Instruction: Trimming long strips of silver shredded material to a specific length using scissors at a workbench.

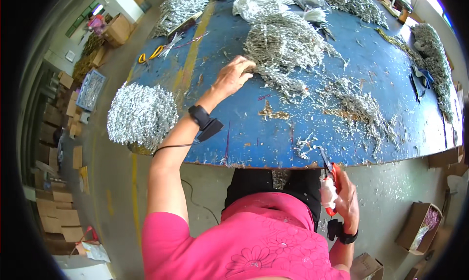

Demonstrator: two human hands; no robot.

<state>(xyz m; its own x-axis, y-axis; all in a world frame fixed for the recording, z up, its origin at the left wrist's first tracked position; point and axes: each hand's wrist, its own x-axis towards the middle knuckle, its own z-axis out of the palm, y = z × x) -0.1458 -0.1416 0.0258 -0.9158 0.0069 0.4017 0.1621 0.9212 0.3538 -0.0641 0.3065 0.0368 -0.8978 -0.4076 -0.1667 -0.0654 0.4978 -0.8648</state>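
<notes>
My left hand (233,77) reaches over the blue table to the near left edge of a loose heap of silver tinsel (283,43). Its fingers are curved, with a gap between them and the thumb; nothing is plainly held. Off the table's front edge, my right hand (347,199) is wrapped round a pair of scissors (329,194) with red handles and white wrapping. The dark blades point up toward the table edge. Left of my left forearm lies a thick bundle of silver tinsel (141,115) at the table's corner.
Yellow-handled scissors (151,54) lie at the table's left side. More tinsel (181,9) and clear plastic bags (264,1) are at the back. Tinsel scraps (356,109) cover the right part of the blue table (234,128). Cardboard boxes (419,228) stand on the floor.
</notes>
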